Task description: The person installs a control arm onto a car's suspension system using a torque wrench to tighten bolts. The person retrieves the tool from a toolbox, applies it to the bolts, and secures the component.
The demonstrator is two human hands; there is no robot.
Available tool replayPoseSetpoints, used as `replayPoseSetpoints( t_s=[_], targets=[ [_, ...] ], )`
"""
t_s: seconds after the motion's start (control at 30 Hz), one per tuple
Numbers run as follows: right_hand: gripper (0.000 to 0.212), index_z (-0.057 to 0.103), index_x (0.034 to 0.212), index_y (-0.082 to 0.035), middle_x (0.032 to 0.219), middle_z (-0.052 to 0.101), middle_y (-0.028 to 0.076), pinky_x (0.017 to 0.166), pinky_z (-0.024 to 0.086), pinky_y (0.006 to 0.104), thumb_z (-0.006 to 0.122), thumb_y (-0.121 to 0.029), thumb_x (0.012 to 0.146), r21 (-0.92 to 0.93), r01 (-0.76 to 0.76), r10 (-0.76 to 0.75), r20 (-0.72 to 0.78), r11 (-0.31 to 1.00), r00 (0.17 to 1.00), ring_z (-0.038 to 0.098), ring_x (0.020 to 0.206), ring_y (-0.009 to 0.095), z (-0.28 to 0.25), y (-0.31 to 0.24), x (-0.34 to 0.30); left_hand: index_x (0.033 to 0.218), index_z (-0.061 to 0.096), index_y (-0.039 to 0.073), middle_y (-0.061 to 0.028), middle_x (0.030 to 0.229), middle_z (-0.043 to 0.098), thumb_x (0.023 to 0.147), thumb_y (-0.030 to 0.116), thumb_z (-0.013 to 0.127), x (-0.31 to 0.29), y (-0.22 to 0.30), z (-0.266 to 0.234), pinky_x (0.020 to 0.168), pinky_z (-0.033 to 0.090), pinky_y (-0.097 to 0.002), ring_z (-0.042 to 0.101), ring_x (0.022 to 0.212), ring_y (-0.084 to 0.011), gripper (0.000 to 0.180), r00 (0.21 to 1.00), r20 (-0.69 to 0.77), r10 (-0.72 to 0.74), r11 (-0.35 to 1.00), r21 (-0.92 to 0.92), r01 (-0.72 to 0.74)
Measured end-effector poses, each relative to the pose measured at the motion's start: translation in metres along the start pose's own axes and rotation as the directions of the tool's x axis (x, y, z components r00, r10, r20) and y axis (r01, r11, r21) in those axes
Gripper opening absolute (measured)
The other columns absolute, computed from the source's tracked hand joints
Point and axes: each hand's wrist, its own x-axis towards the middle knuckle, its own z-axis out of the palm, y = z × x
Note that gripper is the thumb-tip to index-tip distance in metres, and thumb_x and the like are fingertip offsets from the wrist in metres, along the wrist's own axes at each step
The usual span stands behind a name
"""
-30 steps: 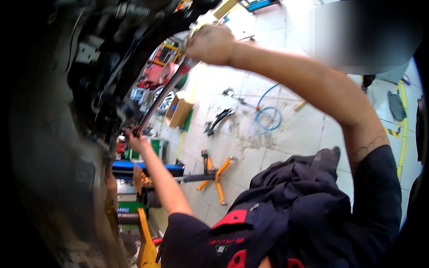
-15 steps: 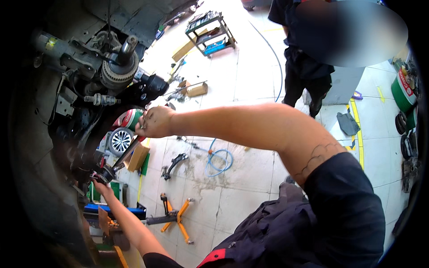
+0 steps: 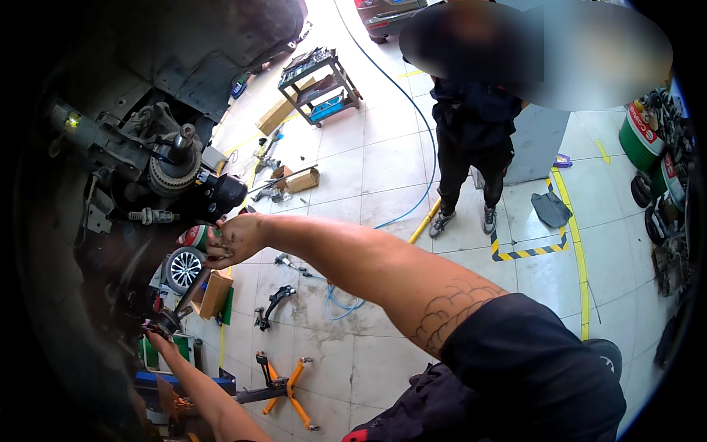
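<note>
My right hand (image 3: 237,240) is closed around the upper end of a long dark bar-like tool (image 3: 191,290) below the vehicle's underside. From there the bar slants down and left toward a dark round part (image 3: 168,321). My left hand (image 3: 159,340) is at that lower end, its fingers closed around something in shadow that I cannot make out. Above my right hand are a toothed ring hub (image 3: 174,171) with a stub shaft and a black cylindrical part (image 3: 224,194).
A wheel (image 3: 185,269) and a cardboard box (image 3: 213,293) lie beyond the bar. Nearby on the floor are a black control arm (image 3: 277,303), an orange-legged stand (image 3: 287,394) and a blue hose (image 3: 346,306). A person (image 3: 475,140) stands across from me; a tool cart (image 3: 324,85) is farther back.
The view has shifted, so the scene sits lower and farther left. Both hands keep nearly the same places by the bar. More of the standing person's legs and shoes shows.
</note>
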Motion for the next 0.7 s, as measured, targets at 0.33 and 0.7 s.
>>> replayPoseSetpoints(
  t_s=[0.33, 0.7],
  targets=[
    [0.042, 0.044, 0.137, -0.025, 0.109, 0.061, 0.004, 0.064, 0.057, 0.0350, 0.045, -0.023, 0.095, 0.177, -0.123, 0.106, 0.102, 0.977, 0.989, 0.069, 0.085, 0.023, 0.020, 0.017, -0.016, 0.100, 0.060, 0.016, -0.0028, 0.090, 0.063, 0.101, 0.053, 0.045, -0.010, -0.002, 0.019, 0.044, 0.036, -0.0288, 0.054, 0.057, -0.0144, 0.040, 0.987, 0.146, 0.063, 0.997, -0.041, -0.058],
    [0.053, 0.045, 0.139, -0.026, 0.101, 0.060, 0.000, 0.066, 0.057, 0.0244, 0.054, -0.013, 0.088, 0.145, -0.164, 0.145, 0.130, 0.976, 0.981, 0.067, 0.086, 0.015, -0.009, 0.012, 0.004, 0.098, 0.063, 0.015, -0.0003, 0.081, 0.062, 0.099, 0.055, 0.045, 0.094, -0.027, -0.040, 0.045, 0.038, -0.0285, 0.054, 0.059, -0.0147, 0.044, 0.981, 0.074, 0.177, 0.984, -0.026, -0.176]
  ],
)
